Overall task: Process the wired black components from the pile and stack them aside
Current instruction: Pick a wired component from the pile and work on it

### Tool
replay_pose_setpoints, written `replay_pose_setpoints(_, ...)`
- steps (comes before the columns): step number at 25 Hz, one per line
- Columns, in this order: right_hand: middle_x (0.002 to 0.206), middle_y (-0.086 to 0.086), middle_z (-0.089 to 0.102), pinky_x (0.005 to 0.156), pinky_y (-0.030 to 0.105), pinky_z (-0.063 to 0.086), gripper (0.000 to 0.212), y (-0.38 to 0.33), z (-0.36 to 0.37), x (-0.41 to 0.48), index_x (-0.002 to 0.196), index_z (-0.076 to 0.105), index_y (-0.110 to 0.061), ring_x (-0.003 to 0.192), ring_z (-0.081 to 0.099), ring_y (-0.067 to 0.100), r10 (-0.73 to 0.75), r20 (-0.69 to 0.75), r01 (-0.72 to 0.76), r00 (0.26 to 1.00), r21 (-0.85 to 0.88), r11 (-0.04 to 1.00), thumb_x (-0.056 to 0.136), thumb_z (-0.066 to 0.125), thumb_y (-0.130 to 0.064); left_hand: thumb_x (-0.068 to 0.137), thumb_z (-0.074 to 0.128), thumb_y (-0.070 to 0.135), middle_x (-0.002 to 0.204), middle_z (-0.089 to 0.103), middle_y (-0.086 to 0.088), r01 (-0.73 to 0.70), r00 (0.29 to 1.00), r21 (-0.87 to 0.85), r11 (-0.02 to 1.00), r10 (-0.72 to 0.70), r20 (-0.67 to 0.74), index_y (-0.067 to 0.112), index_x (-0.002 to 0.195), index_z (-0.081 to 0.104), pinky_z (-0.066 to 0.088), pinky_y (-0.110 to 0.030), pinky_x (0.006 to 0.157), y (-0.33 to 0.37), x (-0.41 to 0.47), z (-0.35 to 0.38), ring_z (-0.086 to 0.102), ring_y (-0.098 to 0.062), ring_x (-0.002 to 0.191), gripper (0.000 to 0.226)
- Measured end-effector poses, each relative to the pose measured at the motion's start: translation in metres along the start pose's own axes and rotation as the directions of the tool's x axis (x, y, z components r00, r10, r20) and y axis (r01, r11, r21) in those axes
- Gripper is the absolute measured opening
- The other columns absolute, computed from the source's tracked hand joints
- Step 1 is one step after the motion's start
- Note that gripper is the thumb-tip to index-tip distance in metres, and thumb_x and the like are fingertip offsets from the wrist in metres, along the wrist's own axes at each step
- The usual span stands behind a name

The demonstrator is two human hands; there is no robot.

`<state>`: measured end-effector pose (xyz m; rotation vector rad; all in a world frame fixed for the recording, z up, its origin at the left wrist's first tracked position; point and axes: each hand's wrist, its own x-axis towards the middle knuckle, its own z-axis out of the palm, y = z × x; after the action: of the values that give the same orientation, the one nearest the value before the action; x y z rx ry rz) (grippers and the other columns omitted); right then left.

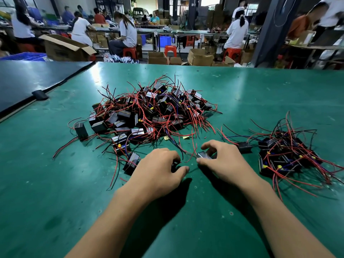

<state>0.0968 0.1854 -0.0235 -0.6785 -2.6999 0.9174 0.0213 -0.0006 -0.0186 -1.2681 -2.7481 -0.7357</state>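
A big pile (154, 110) of black components with red and black wires sat in the middle of the green tabletop (55, 183). A small pile (284, 155) of the same parts lay off to the right, well apart from the big one.

The person's two bare hands were low over the tabletop, in front of the big pile and close to each other. The right hand (223, 161) pinched one black component (202, 155) between its thumb and bent fingers. That part looked blurry. The left hand (158, 168) had its fingers curled in, with the thumb near the fingertips. I could not tell if it held a wire or nothing at all. A thin red wire (194, 146) ran down between the two hands.

One loose component (244, 147) lay flat between the right hand and the small pile. Another black block (81, 130) stood alone at the left edge of the big pile.

A dark board (28, 81) lay on the far left of the tabletop. Behind it all, people in white tops sat on red stools (170, 50) at long benches, with cardboard boxes (63, 47) on the floor.
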Motion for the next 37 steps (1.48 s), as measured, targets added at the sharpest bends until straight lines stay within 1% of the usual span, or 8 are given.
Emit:
replay_pose_setpoints(5,0.057,-0.01,0.061,0.061,0.029,0.048,0.022,0.008,-0.014,0.006,0.116,0.062,-0.021,0.054,0.056,0.009,0.128,0.111,-0.161,0.986,0.386,0.908,0.095,0.065,-0.025,0.088,0.061,0.022,0.092,0.072,0.0,-0.01,0.999,-0.111,0.994,0.004,-0.048,0.017,0.095,0.072,0.052,-0.036,0.079,-0.005,0.001,0.003,0.064,-0.021,0.091,0.013)
replay_pose_setpoints(9,0.092,0.017,0.067,0.063,0.034,0.062,0.024,0.001,-0.015,0.005,0.123,0.061,-0.01,0.072,0.068,0.027,0.123,0.286,-0.309,0.95,0.822,0.478,0.099,0.057,-0.01,0.086,0.062,0.019,0.09,0.073,0.003,0.016,0.997,-0.157,0.987,-0.027,-0.07,0.017,0.094,0.073,0.053,-0.034,0.079,-0.009,0.002,0.003,0.065,-0.016,0.087,0.013)
replay_pose_setpoints(16,0.095,0.007,0.075,0.066,0.027,0.06,0.026,0.019,-0.019,0.013,0.107,0.067,-0.008,0.08,0.073,0.015,0.067,0.243,-0.25,0.968,0.894,0.371,0.091,0.055,0.009,0.084,0.061,0.02,0.088,0.071,0.004,0.109,0.989,-0.2,0.974,-0.126,-0.077,0.023,0.099,0.068,0.055,-0.035,0.078,-0.018,0.004,0.002,0.065,-0.018,0.084,0.017)
replay_pose_setpoints(22,0.094,0.01,0.071,0.047,0.021,0.049,0.03,0.03,-0.018,0.016,0.104,0.065,-0.009,0.062,0.064,0.013,0.215,0.14,-0.254,0.967,0.617,0.744,0.083,0.063,0.013,0.084,0.062,0.019,0.086,0.07,0.005,0.139,0.985,-0.22,0.966,-0.158,-0.072,0.023,0.098,0.066,0.056,-0.034,0.079,-0.023,0.005,0.001,0.065,-0.014,0.081,0.016)
replay_pose_setpoints(27,0.091,0.001,0.064,0.068,0.034,0.049,0.042,0.036,-0.028,0.019,0.116,0.058,-0.016,0.074,0.059,0.021,0.337,-0.158,-0.249,0.928,0.409,0.878,0.08,0.079,-0.02,0.088,0.065,0.032,0.081,0.07,0.007,0.174,0.978,-0.261,0.949,-0.198,-0.068,0.024,0.094,0.064,0.056,-0.036,0.077,-0.021,0.006,-0.001,0.066,-0.014,0.079,0.01)
replay_pose_setpoints(29,0.089,-0.001,0.06,0.077,0.034,0.045,0.049,0.033,-0.029,0.016,0.12,0.057,-0.018,0.082,0.057,0.021,0.303,-0.364,-0.213,0.881,0.266,0.94,0.08,0.079,-0.035,0.088,0.066,0.035,0.081,0.07,0.008,0.178,0.978,-0.273,0.945,-0.202,-0.06,0.024,0.095,0.065,0.056,-0.036,0.078,-0.02,0.005,-0.003,0.067,-0.013,0.079,0.013)
replay_pose_setpoints(32,0.092,-0.004,0.055,0.076,0.03,0.04,0.044,0.016,-0.021,0.007,0.118,0.058,-0.024,0.08,0.052,0.015,0.015,-0.567,0.027,0.824,0.066,0.997,0.08,0.079,-0.031,0.086,0.069,0.035,0.092,0.072,0.005,0.173,0.98,-0.249,0.953,-0.191,-0.048,0.022,0.105,0.067,0.055,-0.036,0.085,-0.018,0.005,-0.005,0.066,-0.015,0.089,0.023)
replay_pose_setpoints(37,0.099,-0.009,0.064,0.082,0.034,0.048,0.019,-0.012,0.015,-0.008,0.101,0.074,-0.026,0.091,0.058,0.008,-0.481,-0.043,0.478,0.876,-0.057,0.876,0.083,0.073,-0.02,0.084,0.071,0.028,0.095,0.072,0.008,0.155,0.985,-0.244,0.957,-0.168,-0.033,0.021,0.115,0.065,0.053,-0.031,0.087,-0.017,0.004,-0.009,0.065,-0.013,0.092,0.033)
